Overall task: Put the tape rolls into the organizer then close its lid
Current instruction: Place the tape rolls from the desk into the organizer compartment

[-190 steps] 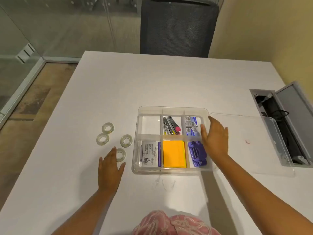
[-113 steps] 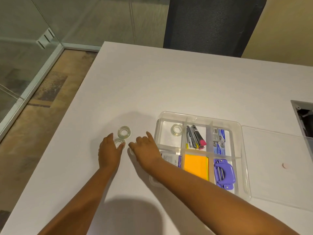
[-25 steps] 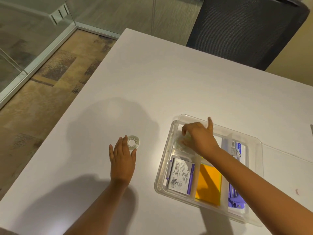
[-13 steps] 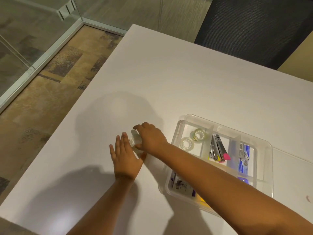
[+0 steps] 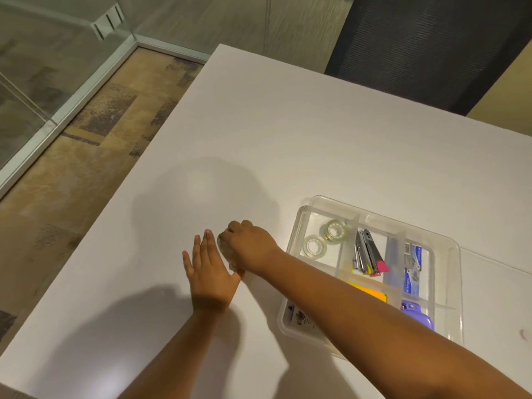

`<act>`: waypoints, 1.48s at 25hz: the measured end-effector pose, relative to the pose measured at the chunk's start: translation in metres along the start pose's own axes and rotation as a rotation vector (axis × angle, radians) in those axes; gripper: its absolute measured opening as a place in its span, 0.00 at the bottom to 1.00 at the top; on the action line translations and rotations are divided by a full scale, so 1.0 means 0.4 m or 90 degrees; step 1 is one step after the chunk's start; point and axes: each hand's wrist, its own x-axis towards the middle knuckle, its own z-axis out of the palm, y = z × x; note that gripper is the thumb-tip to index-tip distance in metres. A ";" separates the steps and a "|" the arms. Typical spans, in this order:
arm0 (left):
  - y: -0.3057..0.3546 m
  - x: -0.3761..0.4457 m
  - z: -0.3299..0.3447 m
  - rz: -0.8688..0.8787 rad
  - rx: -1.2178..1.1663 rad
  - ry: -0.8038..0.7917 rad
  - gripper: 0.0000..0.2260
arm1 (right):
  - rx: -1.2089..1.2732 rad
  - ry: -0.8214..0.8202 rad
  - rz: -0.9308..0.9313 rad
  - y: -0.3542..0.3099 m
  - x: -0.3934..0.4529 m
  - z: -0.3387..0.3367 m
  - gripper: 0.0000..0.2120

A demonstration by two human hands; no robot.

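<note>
We look down on a white table (image 5: 316,145) bearing a clear organizer (image 5: 449,286) at right. Our right hand (image 5: 250,249) reaches across to the left of the organizer, its fingers curled down over a tape roll (image 5: 224,246) that lies on the table; only a pale edge of the roll shows beneath the knuckles, so we cannot tell whether the roll is lifted. Our left hand (image 5: 208,276) rests flat on the table just beside the right, fingers extended and released, grasping nothing, its fingertips near the covered roll. Two further tape rolls (image 5: 334,230) and (image 5: 314,246) lie flat side by side in the organizer's far-left compartment. The neighbouring compartment holds a stapler (image 5: 367,253); a box of staples (image 5: 413,264) lies to its right. A yellow pad (image 5: 370,292) and a purple object (image 5: 417,315) occupy nearer compartments, partly hidden by the right forearm. The organizer stands uncovered; the clear lid (image 5: 495,272) lies on the table at its right. A dark chair (image 5: 426,47) stands beyond the table.
</note>
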 end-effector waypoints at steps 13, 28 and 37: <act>-0.007 -0.009 0.000 -0.006 -0.019 -0.017 0.46 | 0.151 0.154 0.088 0.234 -0.295 -0.168 0.30; -0.006 -0.007 -0.003 -0.004 -0.026 -0.011 0.46 | -0.079 -0.012 0.050 0.325 -0.281 -0.047 0.21; -0.005 -0.006 -0.004 -0.005 -0.035 -0.012 0.46 | -0.141 -0.061 0.015 0.335 -0.266 -0.046 0.21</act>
